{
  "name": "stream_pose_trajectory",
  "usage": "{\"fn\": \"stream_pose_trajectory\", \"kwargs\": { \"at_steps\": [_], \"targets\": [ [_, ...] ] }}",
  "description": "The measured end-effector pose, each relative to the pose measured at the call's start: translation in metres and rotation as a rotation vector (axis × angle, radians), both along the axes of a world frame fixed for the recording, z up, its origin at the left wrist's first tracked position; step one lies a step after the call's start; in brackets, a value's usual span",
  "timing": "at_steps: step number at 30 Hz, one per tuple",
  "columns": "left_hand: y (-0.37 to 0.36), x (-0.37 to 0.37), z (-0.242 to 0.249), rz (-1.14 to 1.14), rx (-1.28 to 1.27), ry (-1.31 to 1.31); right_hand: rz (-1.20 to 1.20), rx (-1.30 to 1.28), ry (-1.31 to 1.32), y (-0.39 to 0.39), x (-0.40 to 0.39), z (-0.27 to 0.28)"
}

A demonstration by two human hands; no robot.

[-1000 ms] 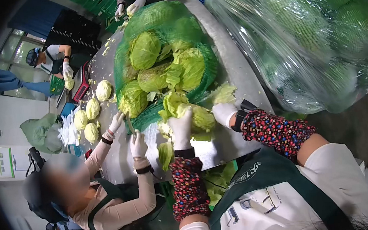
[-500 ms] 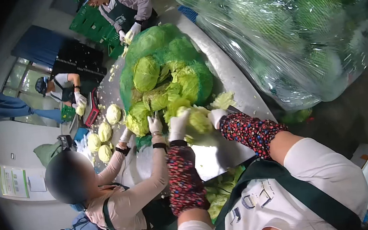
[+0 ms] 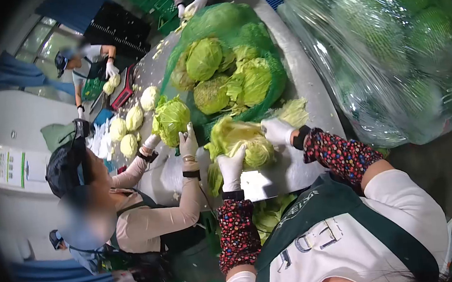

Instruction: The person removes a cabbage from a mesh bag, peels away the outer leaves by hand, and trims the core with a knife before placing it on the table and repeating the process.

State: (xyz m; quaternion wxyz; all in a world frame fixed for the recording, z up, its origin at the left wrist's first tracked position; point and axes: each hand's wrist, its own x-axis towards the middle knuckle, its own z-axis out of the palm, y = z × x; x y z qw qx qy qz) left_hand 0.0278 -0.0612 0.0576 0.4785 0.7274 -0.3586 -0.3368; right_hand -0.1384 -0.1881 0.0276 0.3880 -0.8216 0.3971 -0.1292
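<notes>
A cabbage [image 3: 254, 153] with loose, yellowish outer leaves rests near the front edge of the metal table between my gloved hands. My left hand [image 3: 233, 169] is closed on its near left side. On the right side, my right hand [image 3: 279, 132] has its fingers curled at the cabbage's leaf edge; the fingertips are partly hidden. A detached leaf [image 3: 294, 112] lies just beyond my right hand. Behind the cabbage, a green mesh sack [image 3: 263, 31] lies open towards me with several untrimmed cabbages [image 3: 204, 59] inside.
At my left, a co-worker holds another cabbage [image 3: 171, 121] in both gloved hands. Several pale, peeled cabbages [image 3: 134, 118] sit beyond, near a red-edged scale [image 3: 126, 88]. A large plastic-wrapped load of cabbages [image 3: 394, 55] stands at right. Leaves [image 3: 268, 214] lie below the table edge.
My view has shifted, so the table appears lower and further right. My hands have spread around the cabbage, whose outer leaves now stand open. The co-worker's cabbage is now lifted apart from the sack.
</notes>
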Motion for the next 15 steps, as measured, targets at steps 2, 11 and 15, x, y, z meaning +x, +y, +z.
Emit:
{"fn": "stream_pose_trajectory", "kwargs": {
  "at_steps": [2,11,15],
  "targets": [
    [0.009,0.004,-0.016,0.014,-0.091,-0.096,-0.012,-0.038,0.046,-0.02,0.012,-0.002],
    [0.117,0.0,-0.047,0.238,-0.087,0.453,0.116,0.439,-0.057,-0.023,0.053,-0.032],
    [0.107,0.002,-0.062,0.287,-0.039,0.183,0.063,0.103,-0.232,0.009,0.047,-0.062]
  ]
}}
